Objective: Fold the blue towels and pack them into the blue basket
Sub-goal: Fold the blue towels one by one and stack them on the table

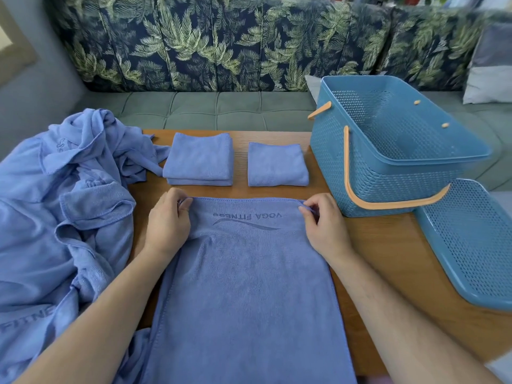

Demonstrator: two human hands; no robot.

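Blue towel (243,286) lies flat lengthwise on the wooden table (374,245), smooth, with the embossed "VOGA FITNESS" logo upside down near its far edge. Left hand (169,220) pinches the far-left corner and right hand (324,225) pinches the far-right corner, fingers curled. Two folded towels (199,159) sit side by side just beyond. Unfolded towel heap (63,203) is at left. Blue basket (388,151) is at right, showing only its bare perforated floor, orange handle (388,203) down. The lid (471,239) lies beside it.
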